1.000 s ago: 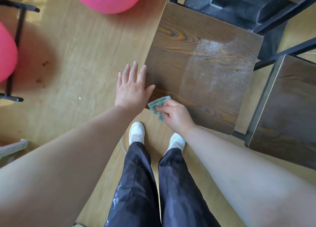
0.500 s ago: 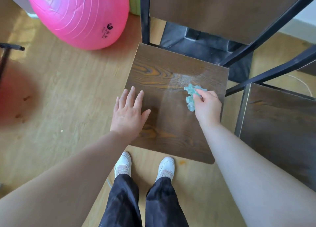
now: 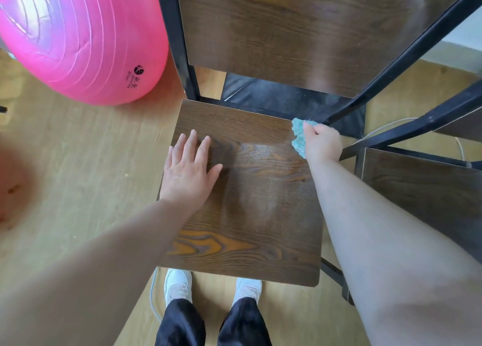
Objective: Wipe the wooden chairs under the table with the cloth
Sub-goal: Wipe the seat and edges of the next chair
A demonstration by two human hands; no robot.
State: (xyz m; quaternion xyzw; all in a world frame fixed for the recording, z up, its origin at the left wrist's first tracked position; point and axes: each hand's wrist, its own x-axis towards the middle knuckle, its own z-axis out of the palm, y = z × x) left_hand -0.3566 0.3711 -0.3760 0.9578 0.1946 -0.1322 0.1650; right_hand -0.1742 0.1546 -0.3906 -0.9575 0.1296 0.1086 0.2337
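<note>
From my remote view the chair seat [image 3: 250, 202] is my landmark, a dark wooden square standing on the floor with the table's black legs at its far edge. Left of it sits the pink ball [image 3: 78, 40]; right of it, a second chair [image 3: 422, 202] waits, apart. My left hand [image 3: 189, 171] lies flat and open on the seat's left side — I judge to steady it. My right hand [image 3: 322, 143] has its grip closed on the teal cloth [image 3: 299, 137], pressed at the seat's far right corner, just beside a leg. That corner is tight; toward the near edge the seat lies open for strokes.
</note>
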